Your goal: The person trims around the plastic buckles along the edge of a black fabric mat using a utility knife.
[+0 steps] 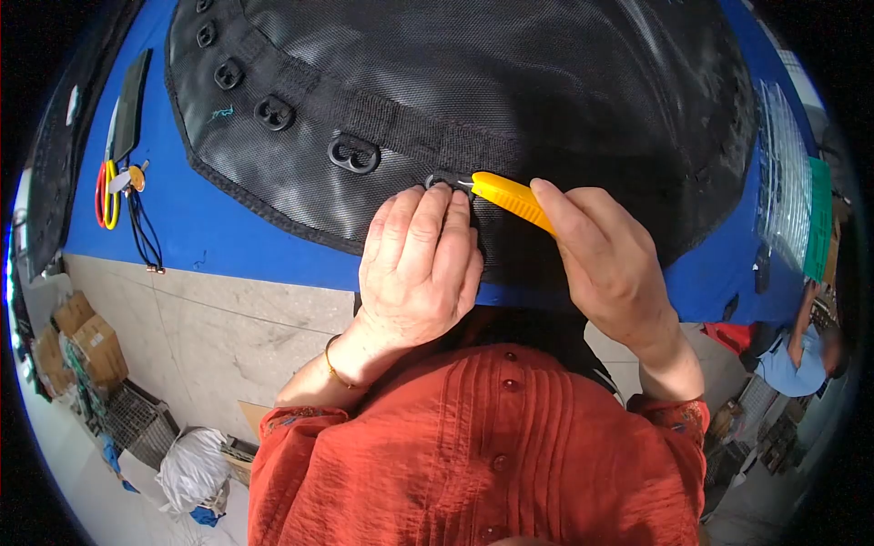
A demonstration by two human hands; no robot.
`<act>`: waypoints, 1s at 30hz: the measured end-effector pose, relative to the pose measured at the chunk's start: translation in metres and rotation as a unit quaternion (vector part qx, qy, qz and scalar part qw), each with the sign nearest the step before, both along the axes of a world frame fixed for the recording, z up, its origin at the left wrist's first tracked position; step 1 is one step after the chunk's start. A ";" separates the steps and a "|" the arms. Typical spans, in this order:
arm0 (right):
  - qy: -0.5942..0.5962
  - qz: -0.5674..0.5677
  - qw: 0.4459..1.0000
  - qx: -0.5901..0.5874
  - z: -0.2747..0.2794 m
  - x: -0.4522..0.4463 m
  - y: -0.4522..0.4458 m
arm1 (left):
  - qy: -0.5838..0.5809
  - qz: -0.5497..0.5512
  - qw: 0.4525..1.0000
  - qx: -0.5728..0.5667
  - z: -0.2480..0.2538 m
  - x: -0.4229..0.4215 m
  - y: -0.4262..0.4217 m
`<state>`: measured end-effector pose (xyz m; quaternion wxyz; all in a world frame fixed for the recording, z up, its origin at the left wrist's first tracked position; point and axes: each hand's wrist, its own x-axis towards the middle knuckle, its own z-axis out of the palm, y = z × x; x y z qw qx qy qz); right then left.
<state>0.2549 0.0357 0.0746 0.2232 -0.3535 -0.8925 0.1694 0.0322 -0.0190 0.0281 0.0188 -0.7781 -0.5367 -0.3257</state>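
A large black mesh fabric piece (273, 182) with a webbing strip lies on the blue table (218, 264). Along its edge sit several black plastic fittings, one of them (353, 154) just left of my hands. My left hand (423, 259) rests on the fabric with its fingers together, the fingertips pressing on another black fitting (439, 178), which they partly cover. In my right hand (605, 255) is a yellow-handled tool (512, 200), its thin metal tip touching or very near that same fitting, beside my left fingertips.
Scissors (110, 196) with red and yellow handles and a black cord (141, 218) lie at the left. Clear plastic strips (785, 173) and a green item (819, 218) are at the right. Another person in blue (794, 362) is beyond. Boxes (98, 350) stand lower left.
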 end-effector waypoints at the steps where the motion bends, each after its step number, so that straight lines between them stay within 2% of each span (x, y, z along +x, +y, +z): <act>1: 0.000 0.000 1.000 0.000 0.001 0.000 0.000 | 0.001 0.000 1.000 0.000 0.000 0.000 0.000; 7: -0.008 0.011 1.000 0.000 -0.001 0.001 0.000 | 0.006 -0.004 1.000 0.005 -0.003 -0.001 0.000; 9: -0.056 0.020 0.994 0.087 -0.007 0.001 -0.002 | 0.002 -0.002 1.000 0.003 -0.002 0.000 -0.001; 19: -0.081 -0.017 0.985 0.151 -0.025 -0.003 -0.018 | -0.003 0.012 1.000 -0.009 0.000 0.001 -0.001; 22: -0.061 -0.029 0.992 0.104 -0.022 -0.006 -0.021 | -0.003 0.010 1.000 -0.006 0.000 0.002 -0.001; 24: 0.049 -0.062 0.995 -0.069 -0.016 -0.009 -0.021 | -0.006 0.012 1.000 -0.006 -0.002 0.002 -0.001; 27: 0.100 -0.070 0.984 -0.129 -0.011 -0.008 -0.019 | -0.007 0.012 1.000 -0.005 -0.003 0.002 -0.001; 30: 0.075 -0.061 0.991 -0.093 -0.009 -0.005 -0.022 | -0.009 0.011 1.000 -0.007 -0.002 0.003 -0.002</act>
